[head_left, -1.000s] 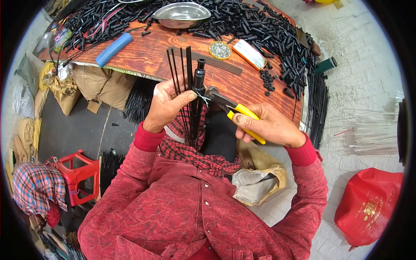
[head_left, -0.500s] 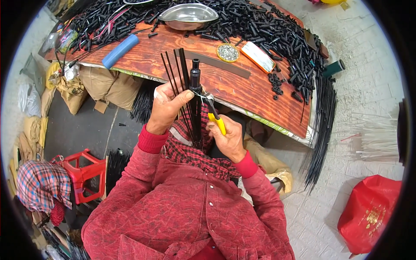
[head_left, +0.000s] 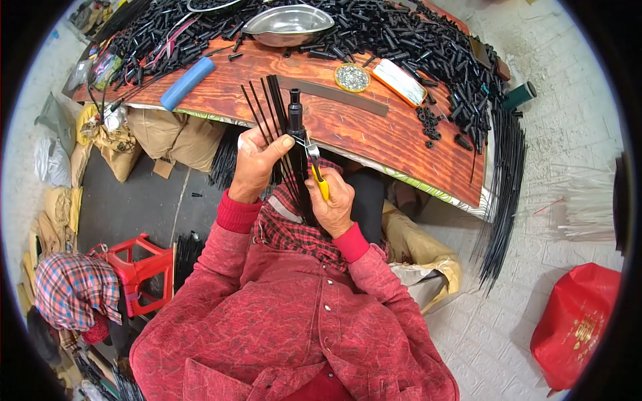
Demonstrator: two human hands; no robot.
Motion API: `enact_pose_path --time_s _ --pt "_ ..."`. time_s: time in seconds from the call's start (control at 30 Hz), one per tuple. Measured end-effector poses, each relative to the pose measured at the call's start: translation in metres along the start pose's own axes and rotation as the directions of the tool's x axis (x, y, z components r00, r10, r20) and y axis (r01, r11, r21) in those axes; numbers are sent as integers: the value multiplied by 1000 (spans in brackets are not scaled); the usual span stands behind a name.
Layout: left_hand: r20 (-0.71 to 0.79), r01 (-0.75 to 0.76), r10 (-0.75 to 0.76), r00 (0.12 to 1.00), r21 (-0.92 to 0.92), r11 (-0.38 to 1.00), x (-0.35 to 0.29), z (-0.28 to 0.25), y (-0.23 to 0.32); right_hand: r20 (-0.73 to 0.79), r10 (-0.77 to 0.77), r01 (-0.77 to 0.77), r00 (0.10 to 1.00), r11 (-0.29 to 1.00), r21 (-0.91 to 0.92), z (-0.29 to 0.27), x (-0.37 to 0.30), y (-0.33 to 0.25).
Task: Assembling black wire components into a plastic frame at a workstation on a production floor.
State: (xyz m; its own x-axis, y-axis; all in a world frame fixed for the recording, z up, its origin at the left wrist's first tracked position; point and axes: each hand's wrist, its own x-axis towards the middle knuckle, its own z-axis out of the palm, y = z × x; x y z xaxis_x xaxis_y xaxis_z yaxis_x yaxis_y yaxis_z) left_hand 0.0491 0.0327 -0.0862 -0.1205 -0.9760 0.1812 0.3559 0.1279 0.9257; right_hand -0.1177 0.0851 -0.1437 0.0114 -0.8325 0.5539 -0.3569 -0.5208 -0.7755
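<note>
My left hand (head_left: pixel 254 160) is wrapped round several thin black rods (head_left: pixel 277 107) and a black stepped tube (head_left: pixel 295 113) that stands upright beside them. Its thumb presses near a thin pale strip (head_left: pixel 299 141) across the tube. In my closed right hand (head_left: pixel 333 204) are yellow-handled pliers (head_left: pixel 319 182). Their metal jaws touch or nearly touch the strip just right of the tube; whether they grip it I cannot tell. The lower ends of the rods run down between my wrists and are partly hidden.
Ahead, a reddish wooden table (head_left: pixel 428 160) carries a heap of black tubes (head_left: pixel 401 47), a metal scoop pan (head_left: pixel 287 27), a dish of small metal bits (head_left: pixel 352 77), a blue roll (head_left: pixel 187 83) and a flat bar (head_left: pixel 334 97). A red stool (head_left: pixel 144 267) stands at left, a red bag (head_left: pixel 572 327) at right.
My right hand and the pliers have shifted left and turned more upright, with the jaws closer to the tube. The left hand keeps its hold on the rods and tube.
</note>
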Motion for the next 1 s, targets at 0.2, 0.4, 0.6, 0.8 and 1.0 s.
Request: enact_pose_path --time_s 0.2,0.4,0.6,0.8,1.0 --pt "3 3 -3 1000 -25 1000 -5 2 4 -59 -2 -3 998 997 -80 2 -2 -13" --pt "-6 31 -31 999 -42 999 -5 -8 6 208 216 -267 954 928 260 -32 5 -23" --pt "33 15 -11 999 -106 994 -10 -19 10 391 271 -134 880 930 -342 -124 38 -19" --pt "97 -38 53 994 -151 988 -14 -24 11 221 106 149 969 459 -876 -175 57 41" --pt "48 -8 16 999 -167 986 -21 -26 14 148 -134 197 980 544 -816 -135 57 12"
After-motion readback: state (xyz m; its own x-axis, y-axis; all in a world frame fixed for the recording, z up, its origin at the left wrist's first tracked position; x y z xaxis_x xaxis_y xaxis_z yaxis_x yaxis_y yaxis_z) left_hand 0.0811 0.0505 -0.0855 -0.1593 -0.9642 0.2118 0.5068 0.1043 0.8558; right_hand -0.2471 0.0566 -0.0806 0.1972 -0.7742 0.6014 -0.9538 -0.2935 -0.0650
